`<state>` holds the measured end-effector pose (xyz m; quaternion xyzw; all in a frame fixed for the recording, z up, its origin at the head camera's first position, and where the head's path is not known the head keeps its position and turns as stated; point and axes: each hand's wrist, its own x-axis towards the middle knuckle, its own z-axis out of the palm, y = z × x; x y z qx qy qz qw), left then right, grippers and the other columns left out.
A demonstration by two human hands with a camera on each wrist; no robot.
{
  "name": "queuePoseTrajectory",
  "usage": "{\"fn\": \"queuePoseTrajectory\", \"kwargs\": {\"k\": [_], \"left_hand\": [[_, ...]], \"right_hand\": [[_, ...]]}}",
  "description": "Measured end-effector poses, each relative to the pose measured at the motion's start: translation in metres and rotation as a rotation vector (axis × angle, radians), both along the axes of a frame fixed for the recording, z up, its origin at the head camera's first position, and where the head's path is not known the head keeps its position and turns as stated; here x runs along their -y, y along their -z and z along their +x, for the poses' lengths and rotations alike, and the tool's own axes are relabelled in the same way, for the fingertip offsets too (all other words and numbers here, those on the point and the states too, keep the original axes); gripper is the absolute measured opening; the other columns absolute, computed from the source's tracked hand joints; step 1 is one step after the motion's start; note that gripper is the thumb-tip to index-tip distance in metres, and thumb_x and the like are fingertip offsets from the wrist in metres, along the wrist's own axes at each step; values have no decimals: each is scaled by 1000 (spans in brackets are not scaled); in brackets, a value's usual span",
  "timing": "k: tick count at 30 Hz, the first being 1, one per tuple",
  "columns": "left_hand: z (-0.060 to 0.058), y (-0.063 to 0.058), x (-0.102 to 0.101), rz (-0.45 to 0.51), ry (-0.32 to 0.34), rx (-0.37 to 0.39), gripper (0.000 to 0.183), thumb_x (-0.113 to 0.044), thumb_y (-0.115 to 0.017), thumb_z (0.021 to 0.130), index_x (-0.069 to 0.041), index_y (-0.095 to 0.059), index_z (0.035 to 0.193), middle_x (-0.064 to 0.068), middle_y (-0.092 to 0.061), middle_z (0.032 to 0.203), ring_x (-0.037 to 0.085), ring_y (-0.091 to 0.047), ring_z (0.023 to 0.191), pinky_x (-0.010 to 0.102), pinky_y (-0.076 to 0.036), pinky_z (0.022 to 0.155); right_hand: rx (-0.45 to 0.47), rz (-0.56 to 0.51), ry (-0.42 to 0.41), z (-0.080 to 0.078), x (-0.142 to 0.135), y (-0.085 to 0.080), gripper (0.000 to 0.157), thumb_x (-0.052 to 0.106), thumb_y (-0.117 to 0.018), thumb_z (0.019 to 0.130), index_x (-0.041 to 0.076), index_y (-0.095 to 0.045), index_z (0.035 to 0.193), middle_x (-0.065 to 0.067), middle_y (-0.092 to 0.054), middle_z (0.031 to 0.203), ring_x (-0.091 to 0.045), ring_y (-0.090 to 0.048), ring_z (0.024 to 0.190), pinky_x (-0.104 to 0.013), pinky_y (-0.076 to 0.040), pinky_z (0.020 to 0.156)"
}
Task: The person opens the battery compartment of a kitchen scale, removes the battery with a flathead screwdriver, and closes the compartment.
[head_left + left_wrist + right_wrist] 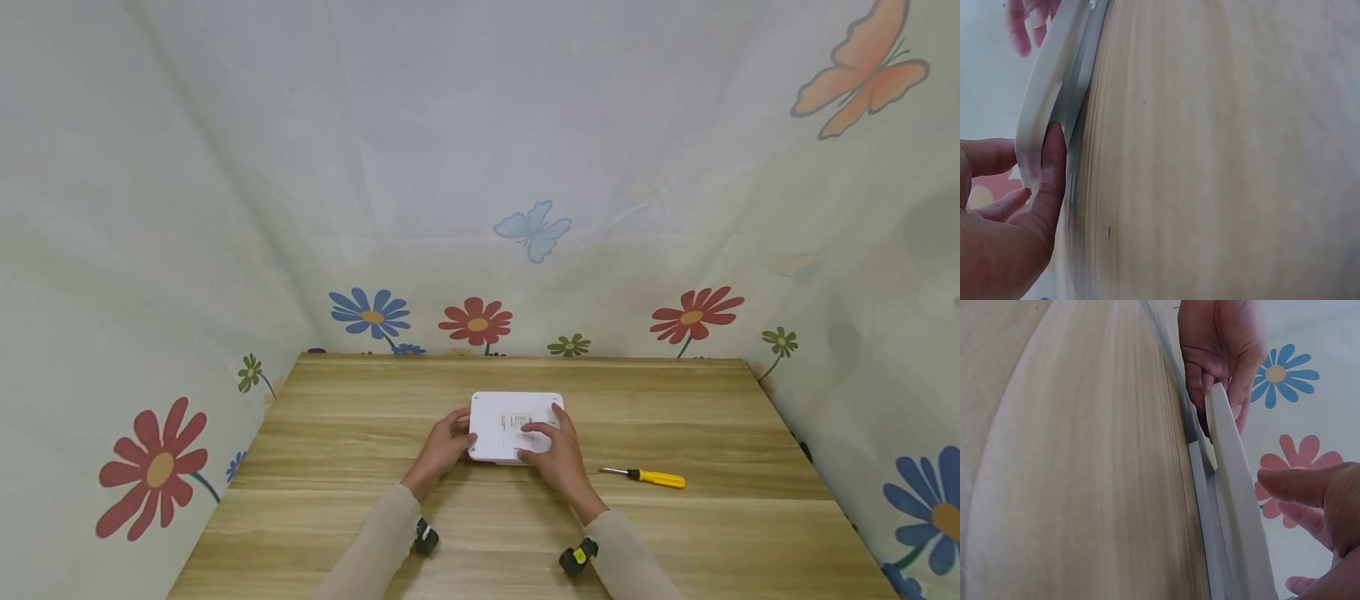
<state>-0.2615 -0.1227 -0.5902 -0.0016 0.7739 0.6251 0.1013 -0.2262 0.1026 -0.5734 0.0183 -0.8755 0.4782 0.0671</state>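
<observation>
A flat white rectangular casing (491, 417) with rounded corners, small corner holes and printed text lies near the middle of the wooden table. Its left end is pinched by my left hand (442, 447), thumb on top and fingers at the side and beneath. In the left wrist view that end tilts up off the wood. Over the right half of the casing is my right hand (558, 458), fingers spread, with fingertips at the printed face and thumb by the near edge. The right wrist view shows a slim gap along the side of the casing (1238, 487).
A screwdriver (656, 478) with a yellow and black handle lies on the table (337, 417), right of my right hand. White cloth walls (450, 167) printed with flowers and butterflies enclose the back and sides. Small black cameras (426, 538) sit at both wrists.
</observation>
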Motion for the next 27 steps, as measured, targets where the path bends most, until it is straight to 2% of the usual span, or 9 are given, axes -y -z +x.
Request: {"fn": "queuePoseTrajectory", "kwargs": {"k": [10,18,27], "left_hand": [[2,-2,0,1,5,-8,55,0,-61,98,2,-44,150,32,-58,138,19,-68,90,32,-63,70],[-1,0,1,3,8,12,56,-1,-62,97,-1,-45,151,31,-58,139,18,-68,90,30,-62,70],[3,-5,0,21,5,17,57,2,-60,97,3,-43,151,32,-59,136,16,-67,82,28,-60,66]], "right_hand": [[7,19,13,2,1,1,27,10,-89,73,10,-80,98,-25,-35,162,-49,-27,152,-63,-26,126],[-1,121,18,-3,1,-2,25,16,-92,73,13,-82,95,-24,-41,160,-50,-24,153,-64,-23,126],[-5,175,-34,-8,1,-5,21,18,-91,74,14,-83,92,-20,-43,159,-46,-25,155,-63,-23,127]]}}
